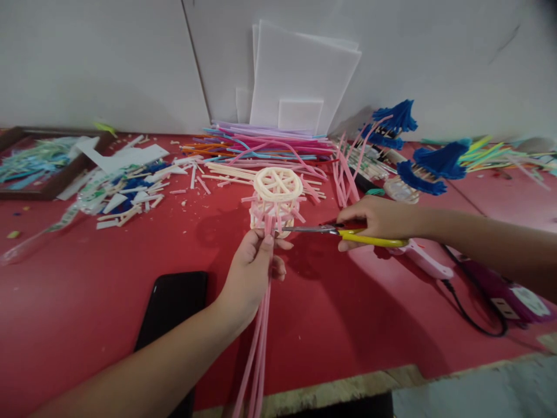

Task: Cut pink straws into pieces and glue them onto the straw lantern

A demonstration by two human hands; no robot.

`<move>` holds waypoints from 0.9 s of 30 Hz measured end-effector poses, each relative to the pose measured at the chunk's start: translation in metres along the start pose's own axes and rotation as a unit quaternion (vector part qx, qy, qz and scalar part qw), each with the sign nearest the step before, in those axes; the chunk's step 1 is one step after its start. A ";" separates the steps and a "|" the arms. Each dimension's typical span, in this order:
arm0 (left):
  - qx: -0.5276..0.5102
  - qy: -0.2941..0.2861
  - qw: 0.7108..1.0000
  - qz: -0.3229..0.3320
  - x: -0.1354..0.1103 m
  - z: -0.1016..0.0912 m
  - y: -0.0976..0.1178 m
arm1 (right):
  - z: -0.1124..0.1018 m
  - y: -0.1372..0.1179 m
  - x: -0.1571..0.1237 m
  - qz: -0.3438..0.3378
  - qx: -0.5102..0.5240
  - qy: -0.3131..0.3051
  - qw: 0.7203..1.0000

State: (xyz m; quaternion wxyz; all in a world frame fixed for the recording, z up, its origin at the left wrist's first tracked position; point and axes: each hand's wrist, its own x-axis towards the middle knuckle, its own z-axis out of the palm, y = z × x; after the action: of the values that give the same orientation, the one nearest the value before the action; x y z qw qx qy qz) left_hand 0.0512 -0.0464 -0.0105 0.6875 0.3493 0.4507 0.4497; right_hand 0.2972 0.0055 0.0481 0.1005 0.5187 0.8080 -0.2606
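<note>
My left hand (255, 270) is closed around a bundle of long pink straws (260, 342) that trail down toward the table's front edge. Their upper ends reach a small woven straw basket (277, 197) with a cream round top, standing on the red table (108, 278). My right hand (378, 219) grips yellow-handled scissors (343, 232), blades pointing left at the pink straws just above my left fingers.
A black phone (172, 307) lies by my left forearm. A pink glue gun (424, 261) with a black cord lies right of the scissors. Coloured straws (261, 148), cut scraps (126, 191), white sheets (300, 75), blue tassel pieces (426, 162) and a framed tray (39, 159) line the back.
</note>
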 end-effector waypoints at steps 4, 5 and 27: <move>0.002 0.000 1.000 -0.002 -0.001 0.000 0.001 | 0.001 -0.003 0.001 0.004 0.000 0.003 1.000; 0.002 0.001 1.000 -0.002 -0.001 0.000 0.002 | 0.001 -0.004 0.001 0.004 -0.001 0.004 1.000; 0.002 0.005 1.000 -0.015 -0.001 0.003 0.008 | 0.005 0.002 0.002 0.034 0.046 -0.006 0.998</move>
State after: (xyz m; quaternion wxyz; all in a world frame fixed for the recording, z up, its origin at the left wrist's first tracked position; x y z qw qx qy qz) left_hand 0.0517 -0.0446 -0.0018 0.6913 0.3412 0.4604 0.4402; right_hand 0.2971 0.0047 0.0421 0.0905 0.5484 0.7765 -0.2967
